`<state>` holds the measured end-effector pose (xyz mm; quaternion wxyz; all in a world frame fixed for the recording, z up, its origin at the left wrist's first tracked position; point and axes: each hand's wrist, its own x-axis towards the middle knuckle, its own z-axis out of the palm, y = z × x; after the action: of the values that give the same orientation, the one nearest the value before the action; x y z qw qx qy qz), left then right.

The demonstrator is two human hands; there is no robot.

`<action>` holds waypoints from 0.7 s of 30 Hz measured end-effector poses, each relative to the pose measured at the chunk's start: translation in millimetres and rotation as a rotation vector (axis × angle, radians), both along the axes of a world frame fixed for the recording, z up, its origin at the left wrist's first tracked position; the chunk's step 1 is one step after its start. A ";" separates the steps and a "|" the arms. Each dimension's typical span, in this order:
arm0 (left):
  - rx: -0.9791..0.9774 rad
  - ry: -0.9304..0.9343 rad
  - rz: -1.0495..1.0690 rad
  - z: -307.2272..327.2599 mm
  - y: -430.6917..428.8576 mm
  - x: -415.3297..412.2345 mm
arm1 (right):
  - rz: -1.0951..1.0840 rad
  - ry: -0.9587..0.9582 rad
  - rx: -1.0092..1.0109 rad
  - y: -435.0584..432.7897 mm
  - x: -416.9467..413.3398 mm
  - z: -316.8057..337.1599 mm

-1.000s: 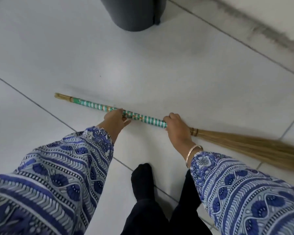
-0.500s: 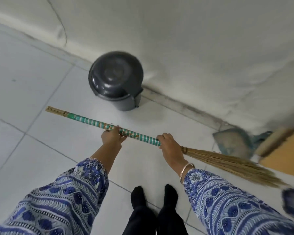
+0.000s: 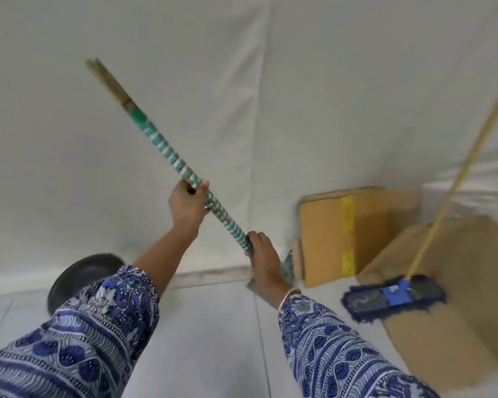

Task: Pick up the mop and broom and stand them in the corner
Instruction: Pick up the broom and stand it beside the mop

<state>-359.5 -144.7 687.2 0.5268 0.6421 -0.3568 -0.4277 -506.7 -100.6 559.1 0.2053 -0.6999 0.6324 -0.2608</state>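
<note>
Broom first: I have it off the floor in both hands, raised and tilted, its bare stick end up and away to the left, the green-and-white wrapped handle running down through my grip. My left hand is curled around the wrap at the upper hold, fingers closed on it. My right hand is wrapped around the lower end of the wrap, just below and to the right of the left. The bristle end falls below my right hand and is hidden behind the wrist, so I cannot tell how it hangs.

Beyond my upper hold, the wall corner runs down to the floor. Right of my lower hold, the mop already leans upright among the cardboard boxes, its blue head down on the flattened cardboard. A dark bin sits below my left forearm.

I judge this as the carry step for the broom. Next, I would swing the handle vertical, set the bristle end down near the corner, and lean it so it cannot slide.
</note>
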 end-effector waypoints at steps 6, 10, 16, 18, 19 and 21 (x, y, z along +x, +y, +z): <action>-0.204 -0.181 -0.320 59.0 15.9 -210.8 | -0.298 -0.042 -0.109 36.1 -179.1 52.2; -0.295 -0.204 -0.485 81.4 48.8 -362.4 | -0.452 -0.076 -0.130 71.6 -312.5 68.1; -0.425 -0.291 -0.662 98.8 81.7 -543.4 | -0.645 -0.170 -0.106 103.1 -479.1 81.6; -0.425 -0.285 -0.702 99.6 79.8 -587.7 | -0.676 -0.196 -0.104 101.1 -521.9 83.2; -0.419 -0.278 -0.723 98.4 76.3 -607.4 | -0.680 -0.200 -0.096 98.5 -540.3 82.9; -0.414 -0.263 -0.770 93.3 64.2 -652.5 | -0.695 -0.201 -0.080 89.2 -581.7 79.3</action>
<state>-1011.9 -80.5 780.5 0.3968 0.3928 -0.7113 -0.4269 -1088.4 -11.3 638.4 0.1381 -0.4217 0.7985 -0.4068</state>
